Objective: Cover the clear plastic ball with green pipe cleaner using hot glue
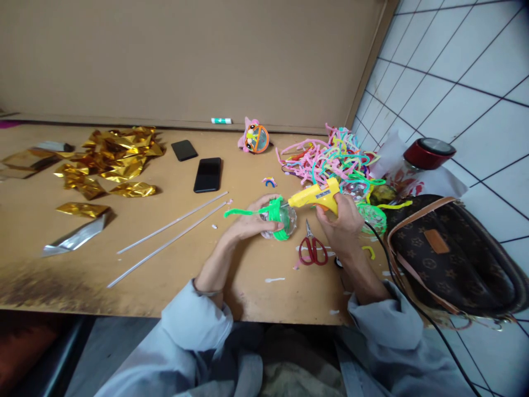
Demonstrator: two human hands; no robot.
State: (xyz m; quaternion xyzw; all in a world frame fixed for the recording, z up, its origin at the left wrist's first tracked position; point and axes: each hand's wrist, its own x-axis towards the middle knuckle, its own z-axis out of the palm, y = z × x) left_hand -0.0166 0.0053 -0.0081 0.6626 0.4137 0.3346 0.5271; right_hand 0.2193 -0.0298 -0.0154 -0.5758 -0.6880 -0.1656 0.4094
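Observation:
My left hand [252, 225] grips a clear, rounded plastic piece [291, 220] with a green pipe cleaner [281, 234] wound round its middle. One loose end of the pipe cleaner sticks out to the left over my wrist. My right hand [344, 220] is wrapped round the handle of a yellow glue gun [311, 195]. Its nozzle points left and meets, or nearly meets, the green winding. Just below, between my hands, red-handled scissors [313, 249] lie on the table with their tips pointing away from me.
A tangle of coloured pipe cleaners [318, 157] lies at the back right, near a red-lidded jar [427, 157] and a brown handbag [450, 253]. Two thin white sticks [165, 246], a black phone [207, 175] and gold foil wrappers [124, 151] spread leftward. A black cord [397, 281] trails off right.

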